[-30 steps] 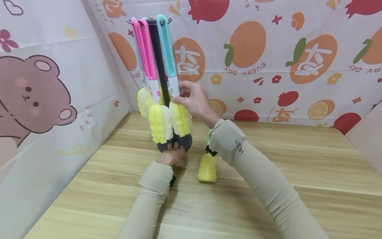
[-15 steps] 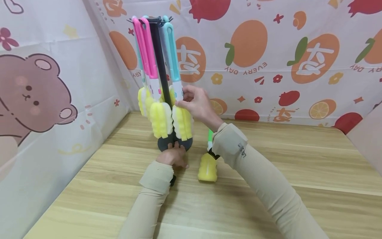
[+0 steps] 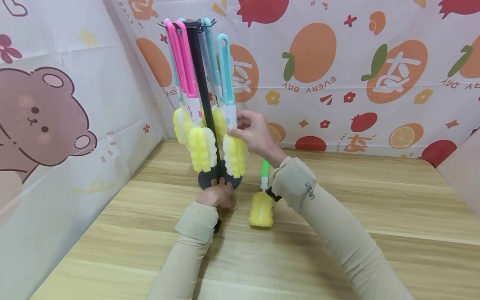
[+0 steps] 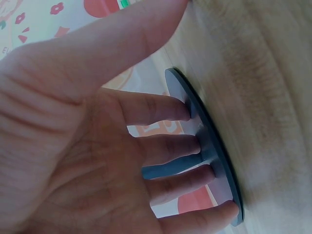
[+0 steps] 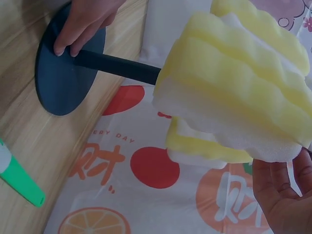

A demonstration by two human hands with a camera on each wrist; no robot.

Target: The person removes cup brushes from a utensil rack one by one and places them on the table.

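A black stand (image 3: 202, 83) on a round base (image 3: 204, 181) carries several sponge brushes with pink and teal handles. My right hand (image 3: 240, 125) pinches the white neck of a teal-handled sponge brush (image 3: 226, 71), held upright just right of the pole, its yellow sponge (image 5: 234, 92) hanging below. My left hand (image 3: 221, 192) presses straight fingers on the base (image 4: 214, 156), on either side of the pole (image 4: 170, 168). A green-handled sponge brush (image 3: 262, 204) lies on the table beside my right wrist.
The wooden table (image 3: 356, 208) is walled by printed fruit and bear cloths at the back and left. A panel edge (image 3: 461, 166) rises at the far right. The green handle (image 5: 19, 183) lies close to the base (image 5: 63, 83).
The teal-handled brush has come off the top of the stand and moved down and to the right in my right hand. My left hand stayed on the base.
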